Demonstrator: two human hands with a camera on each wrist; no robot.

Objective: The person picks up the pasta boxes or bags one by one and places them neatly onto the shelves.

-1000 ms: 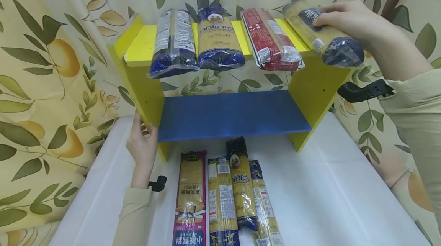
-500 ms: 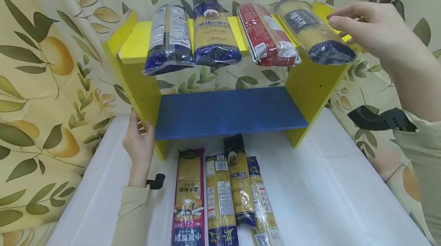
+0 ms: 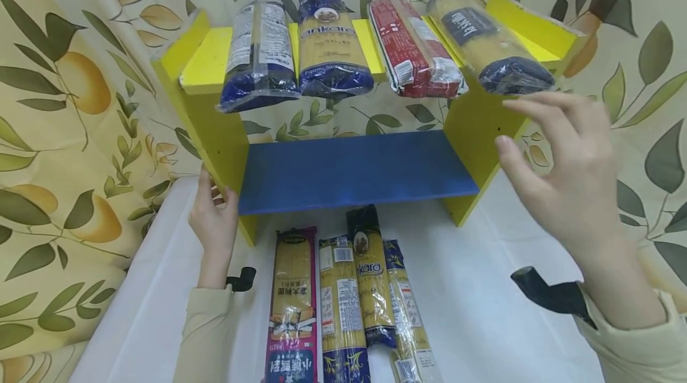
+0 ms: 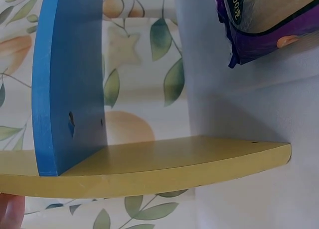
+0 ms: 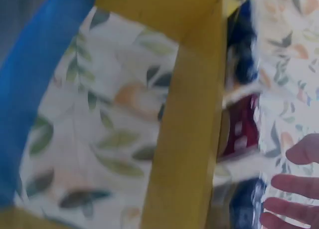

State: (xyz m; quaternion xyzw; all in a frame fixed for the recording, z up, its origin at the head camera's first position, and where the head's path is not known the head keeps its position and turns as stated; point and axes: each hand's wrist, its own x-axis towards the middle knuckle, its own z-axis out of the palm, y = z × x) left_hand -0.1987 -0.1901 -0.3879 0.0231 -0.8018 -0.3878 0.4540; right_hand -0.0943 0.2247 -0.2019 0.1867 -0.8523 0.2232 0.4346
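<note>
My left hand (image 3: 213, 219) touches the outer side of the yellow and blue shelf (image 3: 359, 174) at its left panel; one fingertip (image 4: 11, 211) shows at the panel's edge in the left wrist view. My right hand (image 3: 569, 174) is in the air in front of the shelf's right side, fingers spread and holding nothing. Just above it, a pasta pack with a dark label (image 3: 485, 37) lies on the top board. Left of that lie a red pack (image 3: 410, 46), an Ankara pasta pack (image 3: 333, 49) and a pack with its printed back up (image 3: 260, 52).
Several long spaghetti packs lie on the white-covered table: a pink-edged one (image 3: 294, 299), one with a barcode (image 3: 343, 305), an Ankara one (image 3: 373, 281) overlapping its neighbour, and one at the right (image 3: 410, 317). A patterned curtain (image 3: 64, 132) surrounds the table.
My right hand has let go of the dark-labelled pasta pack on the top board, then moved away and down in front of the shelf. My left hand stays at the left panel.
</note>
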